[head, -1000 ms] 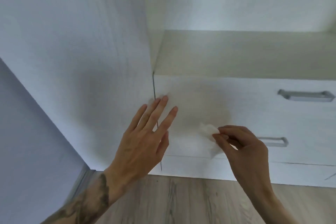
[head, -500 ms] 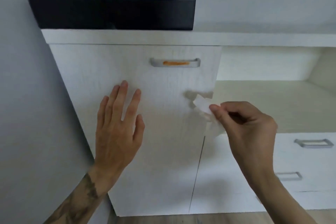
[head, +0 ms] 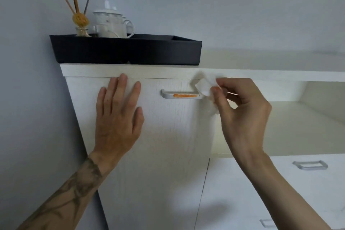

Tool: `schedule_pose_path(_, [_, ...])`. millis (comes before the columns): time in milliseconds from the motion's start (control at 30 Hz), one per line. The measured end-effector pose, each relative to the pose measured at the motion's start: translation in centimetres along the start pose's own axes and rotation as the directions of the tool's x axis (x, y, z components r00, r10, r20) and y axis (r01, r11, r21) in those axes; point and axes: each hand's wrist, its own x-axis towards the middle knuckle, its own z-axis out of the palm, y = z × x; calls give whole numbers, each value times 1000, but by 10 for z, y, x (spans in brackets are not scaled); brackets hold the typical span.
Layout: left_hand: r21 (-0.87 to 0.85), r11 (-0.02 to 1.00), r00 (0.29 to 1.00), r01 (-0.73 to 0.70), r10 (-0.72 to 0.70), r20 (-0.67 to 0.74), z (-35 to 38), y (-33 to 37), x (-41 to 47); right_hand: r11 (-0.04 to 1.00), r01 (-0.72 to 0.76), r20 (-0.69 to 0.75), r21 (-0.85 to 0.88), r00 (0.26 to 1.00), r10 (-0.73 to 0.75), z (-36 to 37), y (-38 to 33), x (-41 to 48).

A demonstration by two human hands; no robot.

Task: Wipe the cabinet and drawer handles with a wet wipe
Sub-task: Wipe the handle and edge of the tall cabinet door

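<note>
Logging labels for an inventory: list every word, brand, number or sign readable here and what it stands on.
None can be read.
The black rectangular tray, white wood-grain cabinet door, silver bar handle with the orange smear and white wet wipe show no lettering.
The white ceramic teapot has faint grey marks, too blurred to tell.

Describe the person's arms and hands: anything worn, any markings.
Both arms are bare to the frame edge: no sleeves, gloves, watch or bracelets in view. The left hand and right hand show no rings. A dark line tattoo runs along the left forearm from the wrist toward the elbow; the right forearm shows no markings.
</note>
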Motion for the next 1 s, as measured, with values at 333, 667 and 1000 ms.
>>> schedule_pose_path(333, [109, 990, 993, -92, 100, -70, 22, -16, -4, 983, 135, 100, -125, 987, -123, 12, 9, -3])
schedule_pose_path(667, [131, 987, 992, -96, 105, -64, 24, -18, -4, 923, 361, 210, -132, 920, -329, 13, 25, 5])
schedule_pose_path(1000, [137, 987, 992, -87, 99, -82, 25, -17, -4, 843, 527, 339, -108, 817, -467, 10, 25, 21])
